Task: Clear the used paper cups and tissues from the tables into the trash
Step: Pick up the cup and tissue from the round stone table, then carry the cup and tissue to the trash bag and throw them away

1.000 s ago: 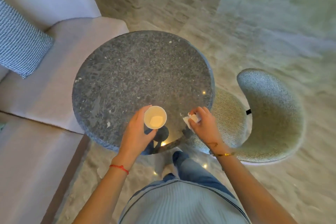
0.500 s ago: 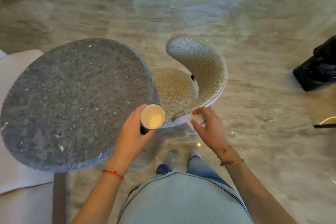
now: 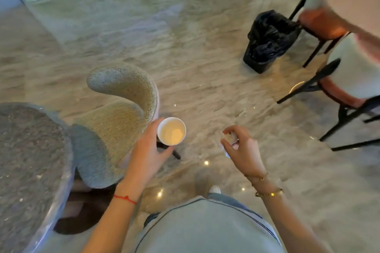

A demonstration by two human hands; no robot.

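Stone worktop (image 3: 30,160) sits at far left, with a curved woven chair (image 3: 123,96) just beside it. Next along, the left hand (image 3: 146,156) grips a white paper cup (image 3: 171,131) upright above the floor; inside shows only a pale bottom. The right hand (image 3: 242,148) hangs palm-down, fingers curled around a crumpled tissue (image 3: 231,137). Well apart, far right, stands a trash bin (image 3: 269,41) lined with a black bag, near black-legged stools (image 3: 337,80).
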